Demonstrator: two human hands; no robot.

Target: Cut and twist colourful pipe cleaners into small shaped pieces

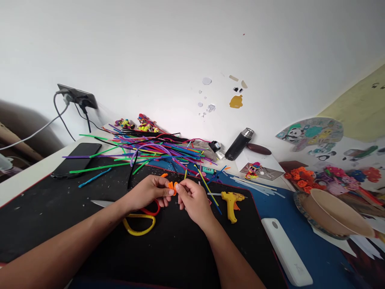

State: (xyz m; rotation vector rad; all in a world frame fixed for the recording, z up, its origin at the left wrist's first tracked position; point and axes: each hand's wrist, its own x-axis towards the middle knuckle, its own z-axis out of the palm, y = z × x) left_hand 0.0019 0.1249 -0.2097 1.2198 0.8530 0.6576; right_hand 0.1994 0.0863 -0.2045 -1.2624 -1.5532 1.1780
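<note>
Between the fingertips of both my hands is a small orange pipe cleaner point(172, 186), bent into loops. My left hand point(152, 192) pinches it from the left, and a short orange end sticks up above those fingers. From the right, my right hand point(192, 198) grips the same piece between thumb and forefinger. Scissors point(139, 232) with yellow and red handles lie under my left wrist, their blade pointing left. A yellow glue gun point(232, 204) rests on its side to the right of my right hand.
Behind my hands spreads a pile of coloured pipe cleaners point(156, 148). A phone point(78, 159) lies at the left on the black mat point(99, 249). A black thermos point(240, 144) leans near the wall. At the right are a white oblong device point(287, 251) and a bowl point(339, 212).
</note>
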